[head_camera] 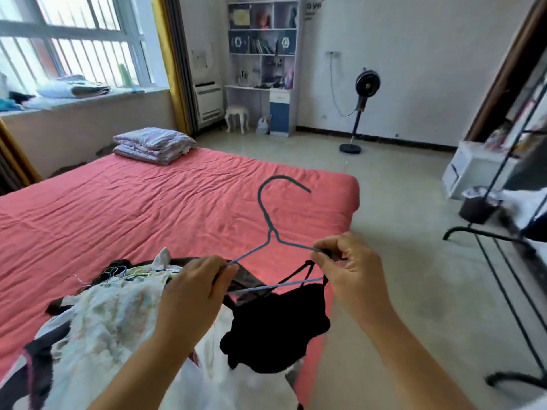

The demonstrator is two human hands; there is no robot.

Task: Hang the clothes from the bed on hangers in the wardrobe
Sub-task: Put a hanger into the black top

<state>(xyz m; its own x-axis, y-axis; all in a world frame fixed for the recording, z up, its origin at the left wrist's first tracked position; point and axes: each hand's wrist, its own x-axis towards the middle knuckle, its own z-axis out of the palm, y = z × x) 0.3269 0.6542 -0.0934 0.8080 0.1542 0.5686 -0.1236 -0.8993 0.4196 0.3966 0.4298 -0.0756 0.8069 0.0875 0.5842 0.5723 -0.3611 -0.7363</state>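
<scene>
A thin blue wire hanger (270,223) stands hook-up over the near end of the red bed (118,208). My left hand (195,288) pinches its left shoulder end. My right hand (349,267) pinches its right end together with a thin black strap. A small black garment (275,329) with straps hangs from the hanger between my hands. A heap of clothes (112,318), pale floral and white fabric with dark pieces, lies on the bed in front of me, with several wire hangers (118,272) on top.
Folded quilts (154,145) lie at the bed's far end. A black metal clothes rack (503,232) stands at the right with a white box behind it. A standing fan (361,110) and a shelf desk (262,63) are by the far wall.
</scene>
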